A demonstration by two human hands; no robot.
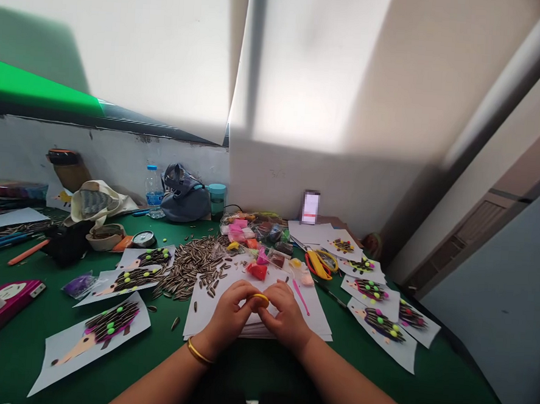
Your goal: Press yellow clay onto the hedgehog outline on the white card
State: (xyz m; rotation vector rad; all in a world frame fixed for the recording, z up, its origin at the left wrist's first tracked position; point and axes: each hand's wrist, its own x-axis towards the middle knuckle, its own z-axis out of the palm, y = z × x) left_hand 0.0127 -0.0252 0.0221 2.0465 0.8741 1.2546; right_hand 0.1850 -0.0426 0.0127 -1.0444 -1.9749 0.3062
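Note:
Over a stack of white paper [317, 327], my left hand [231, 312] and my right hand [285, 316] meet, with a small yellow piece [259, 297] pinched between their fingers. The piece looks like soft clay, thin and curved. Just beyond my fingers lies a red packet [257, 271]. A pink tool [301, 297] rests on the paper to the right of my right hand. Striped sunflower seeds [193, 264] are heaped left of the stack, some spilling onto it. Behind the paper sit bags of coloured clay [263, 229].
Hedgehog pictures made with seeds lie at left [97, 341] and right [383, 331] on the green table [168, 366]. Scissors [320, 263], a phone [311, 207], a water bottle [153, 192], a blue bag [185, 197] and a teal-lidded jar [216, 202] stand farther back.

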